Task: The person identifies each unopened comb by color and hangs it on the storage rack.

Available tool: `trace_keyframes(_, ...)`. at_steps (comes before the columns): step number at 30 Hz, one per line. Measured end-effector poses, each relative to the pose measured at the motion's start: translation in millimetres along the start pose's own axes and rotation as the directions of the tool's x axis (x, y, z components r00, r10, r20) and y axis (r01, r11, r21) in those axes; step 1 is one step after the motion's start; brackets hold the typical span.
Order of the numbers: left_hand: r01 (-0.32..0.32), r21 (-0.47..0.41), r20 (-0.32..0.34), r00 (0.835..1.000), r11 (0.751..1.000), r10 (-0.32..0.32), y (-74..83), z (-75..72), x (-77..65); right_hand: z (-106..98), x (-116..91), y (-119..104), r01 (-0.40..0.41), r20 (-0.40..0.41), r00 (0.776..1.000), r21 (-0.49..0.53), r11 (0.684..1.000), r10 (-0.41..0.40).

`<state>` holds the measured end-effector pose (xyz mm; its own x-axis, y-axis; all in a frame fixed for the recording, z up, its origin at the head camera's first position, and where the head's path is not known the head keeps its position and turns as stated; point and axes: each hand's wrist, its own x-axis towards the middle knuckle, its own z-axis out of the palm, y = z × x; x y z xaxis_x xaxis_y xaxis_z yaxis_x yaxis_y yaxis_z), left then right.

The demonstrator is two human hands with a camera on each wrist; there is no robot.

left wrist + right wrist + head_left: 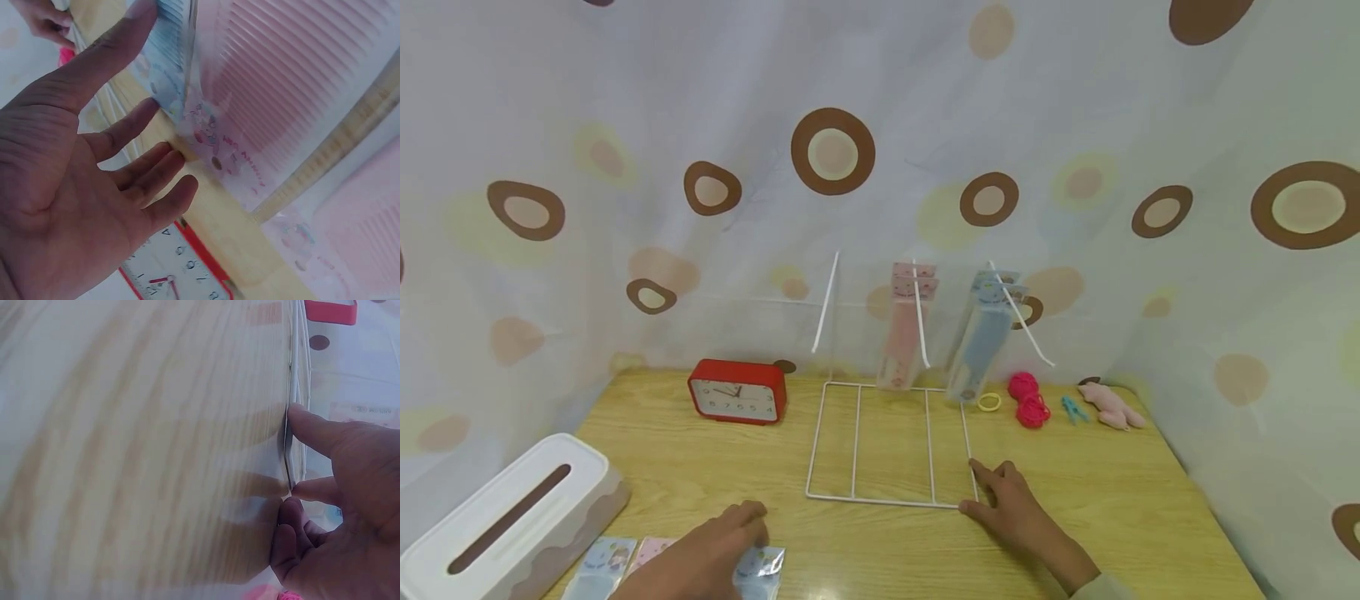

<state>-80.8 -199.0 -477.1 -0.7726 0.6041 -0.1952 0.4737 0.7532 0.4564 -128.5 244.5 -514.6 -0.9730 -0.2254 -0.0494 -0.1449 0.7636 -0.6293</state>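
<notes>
We're at the worktop (1097, 500), and our left hand (711, 550) is over the packaged combs (760, 577) at the front left, its fingers loosely spread, gripping nothing; whether they touch a packet, we can't tell. Across to our right hand (1011, 504): thumb and forefinger parted, tips against the white wire rack (892, 502) at its near right corner. Pink packets (900, 342) hang on the middle hook, blue packets (983, 342) on the right one; the red clock (737, 398) stands left of the rack.
</notes>
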Motion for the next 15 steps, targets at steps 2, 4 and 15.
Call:
trace_keyframes(2, -0.041, -0.029, -0.004, 0.999, 0.999, 0.04, -4.1, 0.9, 1.0, 0, -1, -1, 0.001, 0.002, 1.0, 0.008, 1.0, -0.001)
trace_keyframes(4, -0.049, -0.064, 0.017, 0.999, 0.997, 0.05, -6.3, 0.7, 3.3, 0, -2, -1, 0.002, 0.008, 1.0, 0.017, 1.0, -0.002)
trace_keyframes(15, -0.013, -0.008, 0.045, 0.999, 1.0, 0.014, 9.2, -3.4, 24.8, -1, -4, -2, -0.009, 0.006, 1.0, 0.008, 1.0, 0.009)
